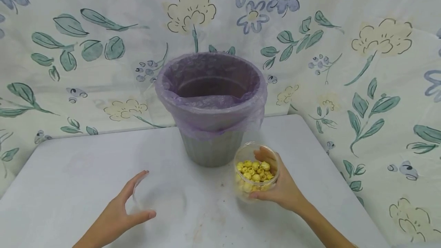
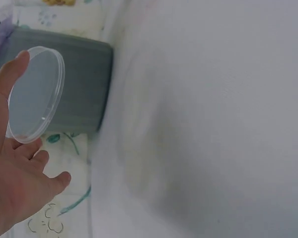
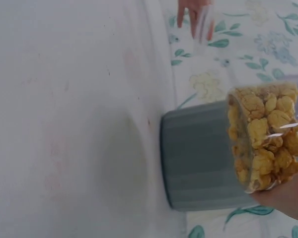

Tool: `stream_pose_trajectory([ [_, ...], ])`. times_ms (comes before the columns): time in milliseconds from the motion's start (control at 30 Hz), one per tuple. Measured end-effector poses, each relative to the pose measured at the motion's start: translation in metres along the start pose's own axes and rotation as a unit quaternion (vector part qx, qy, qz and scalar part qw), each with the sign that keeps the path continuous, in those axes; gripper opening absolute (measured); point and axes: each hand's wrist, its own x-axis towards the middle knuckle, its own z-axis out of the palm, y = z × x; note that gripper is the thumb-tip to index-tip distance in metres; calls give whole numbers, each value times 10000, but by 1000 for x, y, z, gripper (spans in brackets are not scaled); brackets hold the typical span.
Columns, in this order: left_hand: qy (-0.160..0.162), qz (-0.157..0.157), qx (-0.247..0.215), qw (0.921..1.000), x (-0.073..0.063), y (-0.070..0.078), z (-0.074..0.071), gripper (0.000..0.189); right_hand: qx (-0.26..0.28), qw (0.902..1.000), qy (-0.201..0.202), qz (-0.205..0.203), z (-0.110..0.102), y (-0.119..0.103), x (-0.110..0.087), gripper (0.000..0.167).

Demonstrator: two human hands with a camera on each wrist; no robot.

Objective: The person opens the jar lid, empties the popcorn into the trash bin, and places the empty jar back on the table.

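My right hand (image 1: 287, 190) grips a clear plastic jar (image 1: 256, 183) of yellow popcorn (image 1: 255, 170) by its side, above the table in front of the bin. The jar has no lid on it, and the popcorn fills its lower part. On the left, my left hand (image 1: 115, 211) holds a clear round plastic lid (image 2: 36, 96) by its rim, between thumb and fingers. Seen from the head, the lid is almost invisible against the white table. In the right wrist view, popcorn shows through the jar wall, while most of the right hand is out of frame.
A grey bin (image 1: 213, 146) lined with a purple plastic bag (image 1: 210, 116) stands at the back middle of the white table (image 1: 86, 167). Small dark crumbs dot the tabletop before it. Floral cloth (image 1: 103, 64) hangs behind and along the right side.
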Motion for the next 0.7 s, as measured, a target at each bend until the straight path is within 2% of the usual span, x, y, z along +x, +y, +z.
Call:
stream_pose_trajectory([
  [133,-70,-158,228,9996,-3,-14,5,99,-76,9999,74,-48,-5,-1,-1,107],
  [400,-132,-181,614,9979,-9,-45,12,100,-182,9995,200,-157,-14,-3,-1,106],
  [700,-319,-306,871,9952,-11,-65,9,101,-237,9984,391,-329,-27,-5,1,105],
])
